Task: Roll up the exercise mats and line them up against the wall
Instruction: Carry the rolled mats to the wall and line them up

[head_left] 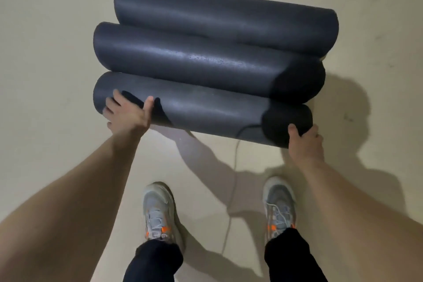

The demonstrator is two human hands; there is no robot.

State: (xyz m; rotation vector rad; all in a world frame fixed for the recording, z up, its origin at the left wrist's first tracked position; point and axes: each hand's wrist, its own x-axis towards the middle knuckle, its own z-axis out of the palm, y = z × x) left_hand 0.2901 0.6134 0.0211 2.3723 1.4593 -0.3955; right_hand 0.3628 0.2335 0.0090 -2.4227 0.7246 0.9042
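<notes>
Pale cream floor (pixel 57 30), faint scuffs at right; thin cable (pixel 235 162) lying across it; hard dark shadows.

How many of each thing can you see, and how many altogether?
mats: 3
hands: 2
shoes: 2
cable: 1
Total: 8

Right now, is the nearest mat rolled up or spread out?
Rolled up: the nearest mat is a closed cylinder, gripped at its ends by the left hand and right hand.
</notes>
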